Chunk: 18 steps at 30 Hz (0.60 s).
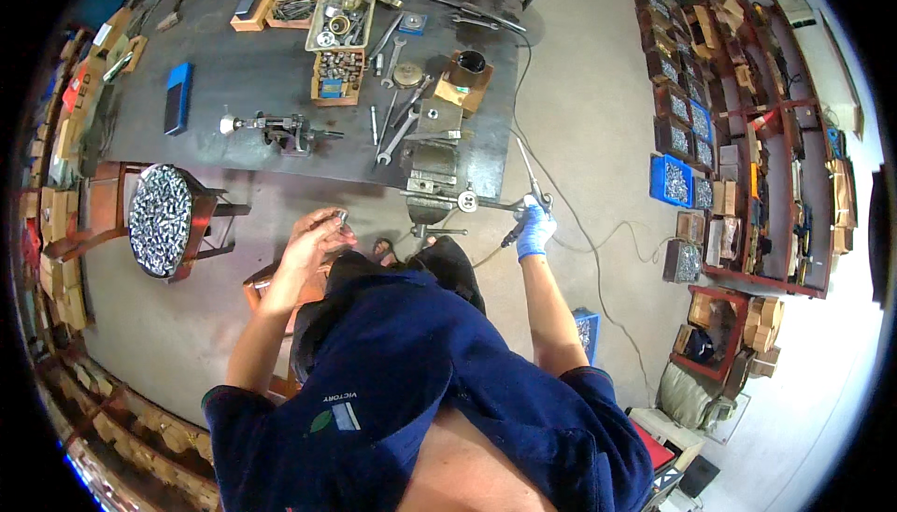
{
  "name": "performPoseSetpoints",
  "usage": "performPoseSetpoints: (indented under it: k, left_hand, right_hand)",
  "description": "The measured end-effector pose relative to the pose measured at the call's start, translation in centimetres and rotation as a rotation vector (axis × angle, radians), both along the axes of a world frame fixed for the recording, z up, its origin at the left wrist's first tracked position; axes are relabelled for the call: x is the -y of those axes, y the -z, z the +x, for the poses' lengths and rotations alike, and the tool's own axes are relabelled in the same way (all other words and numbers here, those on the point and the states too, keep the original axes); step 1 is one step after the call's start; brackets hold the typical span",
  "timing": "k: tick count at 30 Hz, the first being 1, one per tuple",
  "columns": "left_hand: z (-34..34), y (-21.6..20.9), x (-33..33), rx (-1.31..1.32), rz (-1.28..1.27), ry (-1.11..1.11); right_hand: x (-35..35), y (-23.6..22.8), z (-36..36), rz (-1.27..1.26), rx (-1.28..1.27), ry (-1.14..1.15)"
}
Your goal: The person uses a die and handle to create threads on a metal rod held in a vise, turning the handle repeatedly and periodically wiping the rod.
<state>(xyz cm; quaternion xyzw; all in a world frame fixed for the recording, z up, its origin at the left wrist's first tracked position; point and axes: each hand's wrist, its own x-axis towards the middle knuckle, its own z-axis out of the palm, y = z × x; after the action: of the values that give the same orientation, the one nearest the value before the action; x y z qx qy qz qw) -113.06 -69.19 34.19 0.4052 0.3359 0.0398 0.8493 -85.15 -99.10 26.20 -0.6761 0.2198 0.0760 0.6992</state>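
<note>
My left hand (316, 239) pinches a small metal fitting (343, 217) between thumb and fingertips, in front of the bench edge. My right hand (535, 229), in a blue glove, is wrapped round an air blow gun (529, 166) whose long thin nozzle points away from me. Between the hands, a bench vise (432, 178) is fixed at the table's near edge. At its front sits a die stock (467, 201) with a round die, one handle reaching toward my right hand. Whether that hand touches the handle I cannot tell.
Wrenches (394, 59), a bin of metal parts (342, 19) and a small bench machine (285, 132) lie on the dark table (224, 73). A stool heaped with small metal parts (161, 222) stands left. A hose (598, 278) crosses the floor; shelves (775, 138) stand right.
</note>
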Motion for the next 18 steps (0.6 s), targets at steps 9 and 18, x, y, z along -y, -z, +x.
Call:
performPoseSetpoints:
  k: [9,18]
  left_hand:
    - [-2.5,-2.3,-3.3,0.049,0.239,-0.184]
    - [-8.0,0.6,-10.7,-0.100,0.190,-0.507]
  right_hand:
    - [0.8,5.3,1.0,-0.268,0.134,-0.067]
    - [1.2,6.3,-3.8,-0.269,0.233,-0.388]
